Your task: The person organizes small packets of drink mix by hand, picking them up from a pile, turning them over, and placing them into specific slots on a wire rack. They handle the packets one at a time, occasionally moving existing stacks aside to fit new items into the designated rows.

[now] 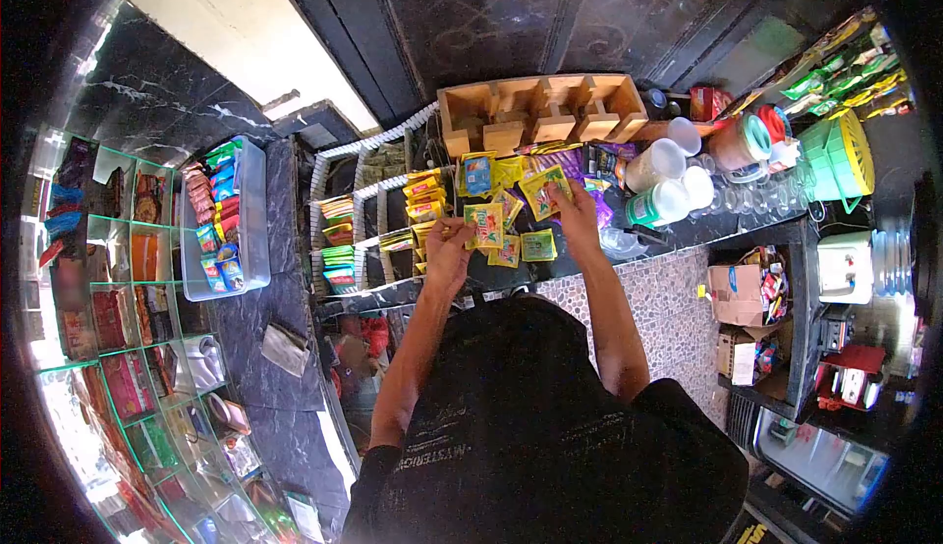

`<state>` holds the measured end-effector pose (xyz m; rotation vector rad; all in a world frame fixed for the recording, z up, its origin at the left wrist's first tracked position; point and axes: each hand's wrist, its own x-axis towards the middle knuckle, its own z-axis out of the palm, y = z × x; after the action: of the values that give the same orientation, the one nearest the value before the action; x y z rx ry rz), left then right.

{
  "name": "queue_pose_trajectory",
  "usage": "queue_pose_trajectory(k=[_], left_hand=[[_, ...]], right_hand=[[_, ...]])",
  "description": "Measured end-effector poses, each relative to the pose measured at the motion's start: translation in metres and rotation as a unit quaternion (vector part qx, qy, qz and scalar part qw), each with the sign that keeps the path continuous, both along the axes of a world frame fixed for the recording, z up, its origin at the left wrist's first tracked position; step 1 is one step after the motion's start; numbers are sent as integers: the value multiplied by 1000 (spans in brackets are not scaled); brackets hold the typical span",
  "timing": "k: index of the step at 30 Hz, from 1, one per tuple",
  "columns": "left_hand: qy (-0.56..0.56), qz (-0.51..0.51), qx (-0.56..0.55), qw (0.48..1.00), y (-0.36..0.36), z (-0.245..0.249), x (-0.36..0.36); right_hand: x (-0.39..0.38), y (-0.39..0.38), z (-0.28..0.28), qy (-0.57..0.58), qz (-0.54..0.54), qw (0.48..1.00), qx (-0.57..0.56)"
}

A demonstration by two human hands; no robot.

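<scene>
My left hand (450,251) is closed on a yellow and green sachet (484,226), pinched at its left edge. My right hand (578,218) grips another yellow sachet (540,193) by its lower right side, a little higher and to the right. Below and between them, a few more sachets (537,245) lie on the dark counter. Behind these is a pile of yellow and purple packets, with a blue and yellow packet (477,175) at its left. Just left of my left hand, a white-edged divided rack (370,191) holds stacks of sachets in several compartments.
A wooden compartment box (470,141) stands at the back. Lidded jars (660,163) and drinking glasses crowd the counter's right, beside a green basket (830,156). At left are a clear plastic bin (257,240) of packets and glass shelving (128,353). A cardboard box (737,294) sits lower right.
</scene>
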<state>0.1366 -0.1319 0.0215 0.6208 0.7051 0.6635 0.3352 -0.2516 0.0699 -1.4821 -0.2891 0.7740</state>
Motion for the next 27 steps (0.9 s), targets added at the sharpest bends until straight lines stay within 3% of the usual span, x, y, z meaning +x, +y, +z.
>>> queue_pose_trajectory(k=[7, 10, 12, 16, 21, 25, 27], left_hand=[[-20, -13, -11, 1000, 1, 20, 0], [-24, 11, -52, 998, 4, 14, -2], [-47, 40, -71, 996, 6, 10, -3], [-29, 58, -99, 993, 9, 2, -4], [-96, 39, -84, 991, 10, 7, -8], [-87, 24, -78, 993, 14, 4, -9], [-131, 10, -79, 988, 14, 3, -12]], right_hand=[[-22, -3, -12, -79, 62, 995, -16], [-24, -7, -14, -3, 61, 997, -52], [-23, -9, -16, 31, 70, 997, 8], [-21, -11, -9, 106, 44, 993, 36], [-21, -8, -9, 152, 31, 986, 62], [-26, -1, 1, 97, 47, 994, 34], [-29, 2, 11, 2, 58, 998, 7]])
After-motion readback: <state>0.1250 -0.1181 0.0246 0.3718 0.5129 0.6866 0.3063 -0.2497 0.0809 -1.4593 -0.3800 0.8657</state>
